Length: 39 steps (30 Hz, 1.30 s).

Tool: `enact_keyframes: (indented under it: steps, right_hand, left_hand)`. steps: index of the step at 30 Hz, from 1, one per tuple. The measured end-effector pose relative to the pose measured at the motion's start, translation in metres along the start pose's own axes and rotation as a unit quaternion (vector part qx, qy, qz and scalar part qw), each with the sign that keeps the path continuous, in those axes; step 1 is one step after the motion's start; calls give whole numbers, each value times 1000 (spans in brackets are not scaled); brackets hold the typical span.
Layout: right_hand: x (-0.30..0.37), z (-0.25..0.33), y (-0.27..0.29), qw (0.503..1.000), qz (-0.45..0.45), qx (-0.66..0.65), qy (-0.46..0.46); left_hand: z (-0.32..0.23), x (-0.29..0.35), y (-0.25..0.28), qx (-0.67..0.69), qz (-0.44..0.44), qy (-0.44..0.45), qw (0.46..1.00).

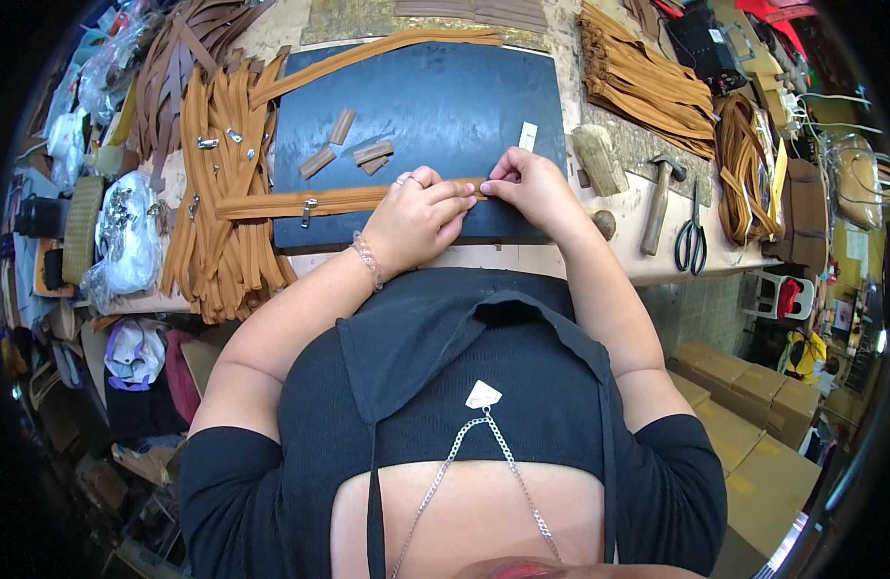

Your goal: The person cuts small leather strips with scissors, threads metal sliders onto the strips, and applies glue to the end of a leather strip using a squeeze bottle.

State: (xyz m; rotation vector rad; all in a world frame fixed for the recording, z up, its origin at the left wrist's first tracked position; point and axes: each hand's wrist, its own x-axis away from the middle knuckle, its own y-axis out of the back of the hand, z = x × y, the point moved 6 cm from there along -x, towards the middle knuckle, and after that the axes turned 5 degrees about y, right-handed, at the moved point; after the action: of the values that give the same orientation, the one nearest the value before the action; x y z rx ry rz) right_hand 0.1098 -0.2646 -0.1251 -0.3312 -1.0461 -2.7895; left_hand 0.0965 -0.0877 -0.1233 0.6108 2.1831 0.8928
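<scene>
A tan zipper tape lies across the front of a dark board, with a metal slider near its left end. My left hand is closed over the tape's right part, its fingertips close to the tape's end. At that end my right hand pinches with thumb and forefinger, almost touching the left fingertips. What exactly lies between the fingertips is partly hidden. Several short brown strips rest on the board, and a small white ruler-like piece sits just beyond my right hand.
Left of the board lies a heap of tan zippers with loose metal sliders on it. On the right are a wooden block, a hammer, black-handled scissors and a zipper bundle. Another tan tape crosses the board's far edge.
</scene>
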Motion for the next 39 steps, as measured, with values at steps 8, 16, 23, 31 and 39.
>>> enact_keyframes:
  steps: [8, 16, 23, 31, 39]
  right_hand:
    - [-10, 8, -2, 993, 32, 111, 29]
    - [22, -7, 1, 994, -36, -74, 75]
    - [60, 11, -6, 909, -124, 206, 340]
    - [50, 7, -16, 938, -127, 93, 309]
    - [45, 4, -18, 956, -140, 55, 251]
  left_hand:
    - [0, -7, -1, 13, 20, 18, 1000]
    - [8, -21, 0, -16, -6, 60, 998]
    - [-20, -3, 4, -112, 56, 3, 992]
    - [-13, -6, -3, -33, 38, 33, 998]
    - [-7, -9, -3, 14, 0, 74, 997]
